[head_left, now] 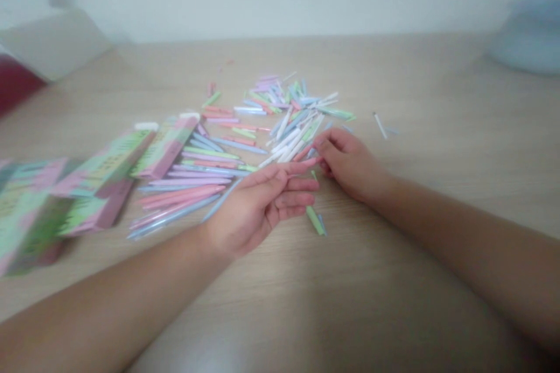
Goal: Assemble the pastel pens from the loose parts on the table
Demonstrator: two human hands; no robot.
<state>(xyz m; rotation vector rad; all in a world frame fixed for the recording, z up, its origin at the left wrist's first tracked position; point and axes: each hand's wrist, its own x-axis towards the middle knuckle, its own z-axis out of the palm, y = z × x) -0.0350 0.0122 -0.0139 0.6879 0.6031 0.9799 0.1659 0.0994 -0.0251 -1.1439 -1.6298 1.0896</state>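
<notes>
My left hand (258, 204) is palm up over the near edge of the pen pile, its thumb pressed against the index finger and the other fingers stretched out. Whatever lies under that thumb is too blurred to make out. Close to its fingertips, my right hand (345, 160) is closed in a pinch on what looks like a slim pink pen part (311, 161). Behind both hands lie white sticks (286, 143) and pastel pen pieces (301, 119). Longer pastel pens (184, 192) lie left of my left hand. A green piece (314, 221) rests below the fingers.
Several patterned pastel boxes (168, 145) lie at the left, some overlapping. A white flap (56, 41) and a red object (17, 84) are at the far left. One thin white stick (380, 126) lies apart at right. A pale blue object (529, 35) sits at the far right.
</notes>
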